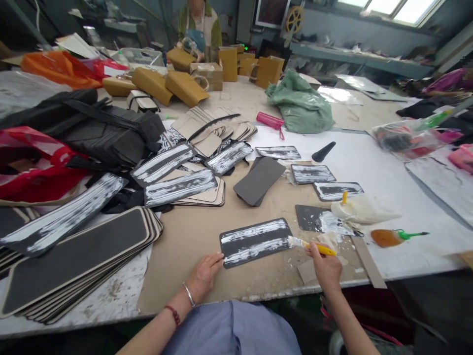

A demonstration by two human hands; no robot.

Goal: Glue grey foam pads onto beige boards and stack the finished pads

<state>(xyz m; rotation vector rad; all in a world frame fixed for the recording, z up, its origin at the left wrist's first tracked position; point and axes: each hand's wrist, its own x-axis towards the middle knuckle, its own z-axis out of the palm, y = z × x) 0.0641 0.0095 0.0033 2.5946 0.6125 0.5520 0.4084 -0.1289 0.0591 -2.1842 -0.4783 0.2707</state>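
Note:
A dark rectangular panel (255, 241) lies on brown board in front of me, with two white streaky bands along its length. My left hand (204, 277) rests at its lower left corner, fingertips pressed together against the edge. My right hand (325, 264) is closed around the yellow handle of a brush (320, 248). The white-coated bristles touch the panel's right edge. To the right, a dark piece smeared with white paste (314, 218) lies beside a whitish bag (365, 209) with a yellow tip. Two plain dark panels (260, 180) overlap behind the streaked one.
Stacked long panels (77, 256) fill the left front. More white-streaked panels (181, 187) lie behind. An amber glue bottle (386, 238) is at right, a green bag (299, 103) farther back. A person (199, 27) is across the table.

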